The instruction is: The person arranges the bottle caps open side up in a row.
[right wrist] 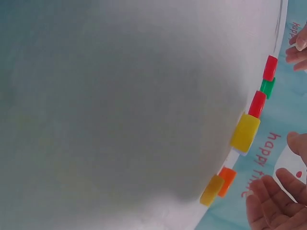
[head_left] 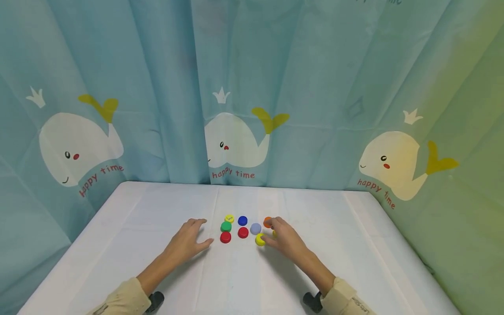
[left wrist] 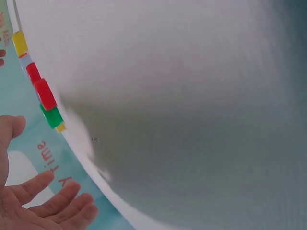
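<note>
Several round plastic bottle caps lie in a loose group on the white table. In the head view a red cap (head_left: 225,237), a green cap (head_left: 226,226) and a yellow cap (head_left: 229,218) form the left side. A blue cap (head_left: 242,220), another red cap (head_left: 243,232) and a pale lavender cap (head_left: 255,228) fill the middle. My left hand (head_left: 190,240) hovers left of them, thumb and fingers spread, holding nothing. Over the right side, my right hand (head_left: 286,236) is spread too and partly hides an orange cap (head_left: 267,222); its thumb overlaps a yellow cap (head_left: 260,239).
A white cloth covers the table (head_left: 157,218). Behind it hangs a blue-green curtain (head_left: 315,87) printed with whales and lettering. Dark straps (head_left: 312,302) circle the wrists below beige sleeves (head_left: 344,297).
</note>
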